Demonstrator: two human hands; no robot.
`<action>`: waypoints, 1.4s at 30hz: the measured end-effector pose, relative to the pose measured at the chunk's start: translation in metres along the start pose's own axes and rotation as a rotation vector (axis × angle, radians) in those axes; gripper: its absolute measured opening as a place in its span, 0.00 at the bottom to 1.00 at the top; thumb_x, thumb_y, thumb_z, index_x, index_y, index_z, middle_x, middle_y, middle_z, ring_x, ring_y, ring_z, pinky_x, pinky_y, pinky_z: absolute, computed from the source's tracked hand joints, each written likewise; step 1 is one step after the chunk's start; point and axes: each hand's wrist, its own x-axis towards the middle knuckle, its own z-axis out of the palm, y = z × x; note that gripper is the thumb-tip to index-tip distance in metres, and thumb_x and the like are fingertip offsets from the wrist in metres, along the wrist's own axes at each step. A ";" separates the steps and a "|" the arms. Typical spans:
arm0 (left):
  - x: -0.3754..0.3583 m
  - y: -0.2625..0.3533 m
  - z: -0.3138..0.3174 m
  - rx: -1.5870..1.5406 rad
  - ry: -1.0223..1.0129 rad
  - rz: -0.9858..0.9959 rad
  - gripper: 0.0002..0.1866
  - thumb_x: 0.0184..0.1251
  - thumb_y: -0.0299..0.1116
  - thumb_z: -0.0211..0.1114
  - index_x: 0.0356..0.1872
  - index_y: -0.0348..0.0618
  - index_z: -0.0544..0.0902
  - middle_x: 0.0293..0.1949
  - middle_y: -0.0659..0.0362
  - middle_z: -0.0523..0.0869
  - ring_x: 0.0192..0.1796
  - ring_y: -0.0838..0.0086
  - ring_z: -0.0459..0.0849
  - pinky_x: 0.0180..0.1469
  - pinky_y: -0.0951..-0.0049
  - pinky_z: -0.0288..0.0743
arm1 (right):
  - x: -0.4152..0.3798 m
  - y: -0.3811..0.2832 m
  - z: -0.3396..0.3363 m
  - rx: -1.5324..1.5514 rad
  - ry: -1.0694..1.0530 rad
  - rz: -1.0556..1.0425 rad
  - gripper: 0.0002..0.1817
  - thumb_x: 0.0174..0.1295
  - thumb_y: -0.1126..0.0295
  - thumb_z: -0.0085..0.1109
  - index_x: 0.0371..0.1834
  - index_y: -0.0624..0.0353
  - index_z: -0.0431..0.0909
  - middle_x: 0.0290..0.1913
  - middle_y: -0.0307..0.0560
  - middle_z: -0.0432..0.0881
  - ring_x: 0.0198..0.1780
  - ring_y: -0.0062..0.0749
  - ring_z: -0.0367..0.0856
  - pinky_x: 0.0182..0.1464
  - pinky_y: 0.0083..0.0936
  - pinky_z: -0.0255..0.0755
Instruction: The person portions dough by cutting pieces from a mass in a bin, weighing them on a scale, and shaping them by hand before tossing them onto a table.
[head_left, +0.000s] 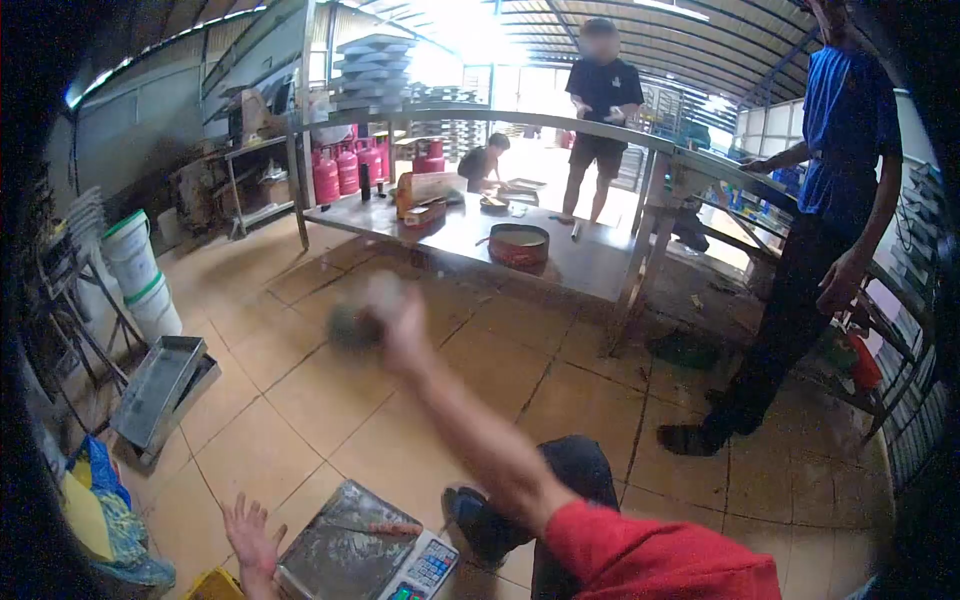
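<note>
My right hand [402, 330] is stretched out over the tiled floor and smeared by motion. Its fingers look closed around something with a dark, rounded part [352, 328] and a pale part on top, too blurred to name. Low in the view, my left hand [252, 538] has its fingers spread and holds nothing. Beside it sits a digital scale [428, 568] with keys and a lit green display. A worn grey metal tray or plate [340, 545] covers its platform, and a reddish-brown stick-like piece [394, 528] lies there.
Metal pans [160, 390], white buckets [140, 275] and plastic bags [105, 510] stand left. A steel table [590, 262] crosses ahead, with a round red-sided pan [518, 245] on its lower shelf. One person [840, 150] stands right; two others are behind the table.
</note>
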 end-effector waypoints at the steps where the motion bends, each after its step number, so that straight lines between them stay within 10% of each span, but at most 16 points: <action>1: -0.005 0.005 -0.004 -0.001 -0.016 0.004 0.42 0.57 0.69 0.44 0.70 0.59 0.53 0.72 0.49 0.46 0.74 0.59 0.40 0.65 0.36 0.37 | 0.046 -0.053 0.001 0.020 0.150 -0.164 0.25 0.59 0.52 0.55 0.50 0.60 0.67 0.42 0.46 0.74 0.42 0.32 0.72 0.41 0.32 0.70; 7: -0.028 -0.014 -0.045 0.056 0.044 0.051 0.37 0.62 0.63 0.44 0.69 0.56 0.56 0.71 0.51 0.51 0.73 0.62 0.46 0.66 0.41 0.41 | 0.046 -0.194 0.023 -0.041 0.377 -0.973 0.18 0.62 0.66 0.55 0.52 0.62 0.68 0.44 0.45 0.76 0.46 0.29 0.74 0.50 0.28 0.69; 13: -0.148 -0.003 -0.077 0.285 0.588 0.281 0.28 0.68 0.48 0.52 0.66 0.48 0.64 0.65 0.56 0.66 0.67 0.67 0.64 0.64 0.58 0.58 | -0.088 -0.024 0.051 -0.642 -0.235 -0.059 0.19 0.60 0.71 0.57 0.54 0.61 0.69 0.47 0.50 0.78 0.50 0.36 0.77 0.54 0.29 0.70; 15: -0.207 0.004 -0.120 0.456 0.866 0.290 0.28 0.66 0.47 0.55 0.63 0.43 0.67 0.63 0.56 0.69 0.66 0.67 0.65 0.63 0.65 0.60 | -0.144 0.085 0.025 -1.099 -0.744 -0.284 0.20 0.56 0.68 0.61 0.50 0.64 0.72 0.47 0.55 0.79 0.47 0.44 0.78 0.51 0.36 0.72; 19: -0.362 -0.043 -0.246 1.055 1.343 0.085 0.34 0.62 0.53 0.58 0.61 0.36 0.68 0.60 0.43 0.70 0.65 0.57 0.66 0.65 0.64 0.58 | -0.302 0.218 -0.067 -1.461 -1.404 -0.046 0.30 0.53 0.61 0.61 0.61 0.51 0.66 0.47 0.62 0.75 0.44 0.57 0.76 0.48 0.46 0.70; 21: -0.389 -0.056 -0.244 1.333 1.355 -0.221 0.37 0.59 0.56 0.59 0.62 0.38 0.67 0.62 0.43 0.68 0.66 0.54 0.64 0.66 0.62 0.56 | -0.320 0.173 -0.041 -1.443 -1.438 -0.149 0.25 0.61 0.60 0.50 0.64 0.42 0.63 0.36 0.61 0.77 0.35 0.57 0.79 0.34 0.46 0.73; 24: -0.393 -0.081 -0.234 1.340 1.277 -0.519 0.51 0.44 0.68 0.64 0.68 0.51 0.59 0.70 0.44 0.51 0.72 0.52 0.46 0.66 0.38 0.45 | -0.321 0.168 -0.013 -1.420 -1.283 0.397 0.28 0.53 0.68 0.56 0.60 0.50 0.66 0.44 0.62 0.74 0.42 0.54 0.77 0.40 0.40 0.75; 29: -0.366 -0.079 -0.157 1.701 0.796 -0.480 0.59 0.31 0.68 0.70 0.69 0.58 0.56 0.70 0.44 0.46 0.72 0.46 0.42 0.59 0.26 0.45 | -0.308 0.188 0.021 -1.202 -1.408 -0.172 0.30 0.47 0.76 0.53 0.59 0.57 0.67 0.41 0.58 0.74 0.40 0.54 0.76 0.41 0.41 0.71; 32: -0.360 -0.115 -0.190 1.693 0.879 -0.271 0.56 0.32 0.64 0.73 0.68 0.58 0.59 0.69 0.44 0.47 0.70 0.43 0.46 0.56 0.25 0.52 | -0.339 0.138 0.128 -1.064 -1.470 0.116 0.23 0.54 0.72 0.53 0.56 0.57 0.70 0.40 0.57 0.78 0.42 0.54 0.78 0.43 0.41 0.72; 39: -0.369 -0.104 -0.238 1.212 0.512 -0.536 0.36 0.42 0.52 0.72 0.55 0.51 0.74 0.57 0.49 0.72 0.59 0.52 0.70 0.56 0.53 0.70 | -0.475 0.104 0.265 -0.929 -2.180 -0.298 0.20 0.59 0.68 0.51 0.57 0.46 0.72 0.38 0.54 0.80 0.41 0.50 0.80 0.40 0.44 0.75; 42: -0.398 -0.070 -0.191 0.384 0.655 -0.766 0.31 0.46 0.49 0.69 0.54 0.50 0.76 0.47 0.54 0.81 0.50 0.61 0.79 0.53 0.65 0.73 | -0.483 0.073 0.290 -0.745 -2.320 -0.530 0.21 0.57 0.69 0.51 0.56 0.46 0.74 0.37 0.56 0.80 0.40 0.50 0.80 0.40 0.43 0.75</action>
